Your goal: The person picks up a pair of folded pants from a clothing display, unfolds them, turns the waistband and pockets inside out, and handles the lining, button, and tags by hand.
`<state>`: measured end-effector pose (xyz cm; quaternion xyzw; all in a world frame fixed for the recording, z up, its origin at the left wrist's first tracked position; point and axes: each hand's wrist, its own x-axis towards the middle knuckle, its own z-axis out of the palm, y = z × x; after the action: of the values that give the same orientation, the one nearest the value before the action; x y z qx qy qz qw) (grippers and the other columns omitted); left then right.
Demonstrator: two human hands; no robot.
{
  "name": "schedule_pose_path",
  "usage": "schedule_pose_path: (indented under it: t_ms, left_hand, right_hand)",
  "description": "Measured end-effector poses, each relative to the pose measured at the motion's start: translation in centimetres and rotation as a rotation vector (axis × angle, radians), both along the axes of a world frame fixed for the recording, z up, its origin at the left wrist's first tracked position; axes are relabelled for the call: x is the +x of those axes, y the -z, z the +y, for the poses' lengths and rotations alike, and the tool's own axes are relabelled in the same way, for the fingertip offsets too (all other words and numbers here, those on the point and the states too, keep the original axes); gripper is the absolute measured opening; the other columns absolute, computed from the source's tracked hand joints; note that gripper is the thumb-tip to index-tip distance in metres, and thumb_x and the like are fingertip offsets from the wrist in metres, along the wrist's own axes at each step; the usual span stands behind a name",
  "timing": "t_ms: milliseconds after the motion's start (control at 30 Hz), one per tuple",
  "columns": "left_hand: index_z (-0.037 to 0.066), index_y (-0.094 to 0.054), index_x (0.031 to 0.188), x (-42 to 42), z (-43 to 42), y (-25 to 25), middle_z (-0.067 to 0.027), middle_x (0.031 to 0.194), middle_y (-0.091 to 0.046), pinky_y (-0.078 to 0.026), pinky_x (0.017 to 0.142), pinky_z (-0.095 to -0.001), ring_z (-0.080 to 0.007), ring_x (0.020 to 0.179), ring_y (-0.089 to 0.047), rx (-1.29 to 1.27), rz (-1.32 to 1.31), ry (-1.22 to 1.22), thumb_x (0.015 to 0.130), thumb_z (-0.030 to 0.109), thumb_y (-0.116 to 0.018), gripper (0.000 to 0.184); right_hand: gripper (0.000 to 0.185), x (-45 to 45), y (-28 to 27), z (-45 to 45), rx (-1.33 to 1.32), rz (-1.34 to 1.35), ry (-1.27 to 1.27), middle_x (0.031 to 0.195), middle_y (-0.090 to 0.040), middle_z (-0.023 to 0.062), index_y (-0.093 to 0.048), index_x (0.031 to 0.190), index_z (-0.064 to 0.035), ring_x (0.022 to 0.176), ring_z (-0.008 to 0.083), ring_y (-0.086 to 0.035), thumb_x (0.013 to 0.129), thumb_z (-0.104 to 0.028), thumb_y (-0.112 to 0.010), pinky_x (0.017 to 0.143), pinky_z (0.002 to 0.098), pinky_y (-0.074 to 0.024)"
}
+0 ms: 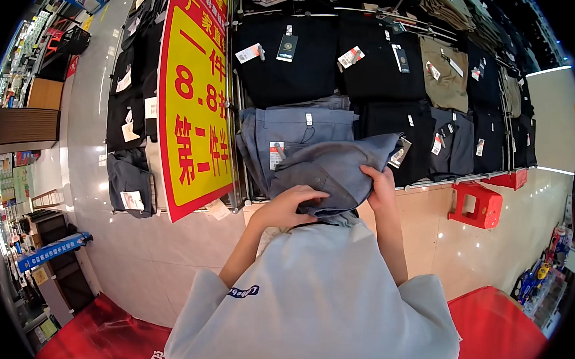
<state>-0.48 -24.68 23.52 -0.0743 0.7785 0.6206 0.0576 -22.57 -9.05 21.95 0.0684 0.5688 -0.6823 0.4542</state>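
A pair of blue-grey trousers (340, 166), bunched and partly folded, is held up in front of my chest. My left hand (291, 207) grips its lower left part, the fingers curled over the cloth. On the right, my right hand (381, 184) pinches the edge of the same trousers, thumb on top. Just behind lies a stack of folded blue-grey trousers (297, 123) with a white price tag (276, 154). The held trousers cover part of that stack, and their lower end is hidden against my shirt.
Folded dark trousers (287, 69) with tags fill the sloping metal rack ahead. A yellow and red sign (197, 103) stands at the rack's left. A red plastic stool (478, 206) is at the right, and red cloth (497, 333) lies low on both sides.
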Motion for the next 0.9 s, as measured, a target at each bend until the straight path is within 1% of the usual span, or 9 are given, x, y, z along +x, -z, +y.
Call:
schedule_pose_path:
  t_ms: [100,133,300,467,567,667,767,800,900]
  left_hand:
    - [0.010,-0.056,0.137,0.9,-0.8,-1.2,-0.0133,0.129,-0.059,-0.042,0.104,-0.0375,-0.0296,0.120,-0.054,-0.025,0.049,-0.088,0.074,0.009,-0.079,0.067]
    - [0.009,-0.052,0.141,1.1,-1.4,-1.1,-0.0150,0.139,-0.051,-0.037,0.111,-0.0386,-0.0324,0.131,-0.046,-0.017,0.024,-0.066,0.078,0.015,-0.079,0.068]
    - [0.006,-0.046,0.145,-0.2,-2.6,-0.3,-0.0160,0.148,-0.045,-0.032,0.115,-0.0401,-0.0318,0.139,-0.041,0.012,0.106,-0.351,0.081,0.021,-0.079,0.074]
    - [0.009,-0.027,0.156,-1.6,-3.5,3.1,-0.0222,0.156,-0.032,-0.025,0.119,-0.0424,-0.0364,0.146,-0.030,-0.149,0.055,-0.319,0.076,0.028,-0.084,0.100]
    - [0.009,-0.022,0.158,-2.9,-3.1,3.7,-0.0230,0.158,-0.027,-0.022,0.120,-0.0423,-0.0371,0.148,-0.024,-0.083,0.054,-0.321,0.073,0.028,-0.086,0.108]
    - [0.009,-0.021,0.158,-4.3,-2.7,4.7,-0.0230,0.159,-0.026,-0.022,0.120,-0.0422,-0.0372,0.148,-0.023,-0.011,0.088,-0.412,0.072,0.026,-0.087,0.110]
    - [0.008,-0.019,0.158,-4.8,-3.1,6.2,-0.0232,0.159,-0.025,-0.022,0.120,-0.0419,-0.0368,0.149,-0.022,-0.019,0.094,-0.521,0.070,0.021,-0.088,0.113]
    - [0.004,-0.031,0.153,-5.0,-3.1,6.7,-0.0203,0.152,-0.040,-0.036,0.113,-0.0382,-0.0309,0.139,-0.042,0.063,0.134,-0.591,0.076,0.011,-0.083,0.093]
    - [0.000,-0.050,0.139,-3.8,-4.6,8.1,-0.0125,0.130,-0.060,-0.047,0.100,-0.0303,-0.0193,0.117,-0.060,0.453,0.046,-0.622,0.086,0.003,-0.073,0.058]
  right_hand:
    - [0.039,0.3,-3.0,0.1,0.016,0.055,-0.004,0.116,-0.066,0.0165,-0.058,0.121,0.0091,0.103,0.0260,-0.066,0.084,0.001,-0.066,0.092,0.0354,-0.0521]
    - [0.039,0.4,-3.7,0.1,0.021,0.063,0.002,0.116,-0.066,0.0169,-0.058,0.120,0.0094,0.103,0.0260,-0.066,0.084,0.002,-0.067,0.092,0.0354,-0.0521]
    - [0.037,1.2,-6.3,0.0,0.061,0.143,0.015,0.114,-0.067,0.0179,-0.058,0.119,0.0098,0.102,0.0258,-0.066,0.083,0.002,-0.067,0.090,0.0349,-0.0523]
    - [0.035,1.7,-9.4,-0.5,0.076,0.251,-0.028,0.110,-0.068,0.0166,-0.060,0.116,0.0098,0.097,0.0238,-0.067,0.083,0.003,-0.068,0.087,0.0336,-0.0527]
    - [0.030,1.4,-11.0,-0.4,-0.008,0.301,-0.067,0.103,-0.070,0.0153,-0.063,0.111,0.0110,0.091,0.0226,-0.068,0.082,0.002,-0.068,0.082,0.0327,-0.0536]
    - [0.022,0.9,-11.8,-0.2,-0.063,0.414,-0.184,0.098,-0.071,0.0109,-0.067,0.105,0.0091,0.088,0.0166,-0.066,0.083,0.003,-0.068,0.077,0.0290,-0.0520]
    - [0.027,0.2,-12.6,-0.3,-0.050,0.529,-0.353,0.103,-0.071,0.0086,-0.067,0.108,0.0069,0.094,0.0148,-0.064,0.082,0.003,-0.068,0.082,0.0284,-0.0501]
    - [0.026,-0.1,-12.9,-0.4,-0.057,0.573,-0.392,0.102,-0.071,0.0077,-0.067,0.108,0.0067,0.093,0.0138,-0.064,0.082,0.003,-0.068,0.082,0.0280,-0.0496]
    - [0.022,-0.8,-13.6,-1.1,-0.080,0.676,-0.484,0.096,-0.071,0.0049,-0.068,0.104,0.0055,0.088,0.0108,-0.062,0.082,0.003,-0.069,0.079,0.0266,-0.0487]
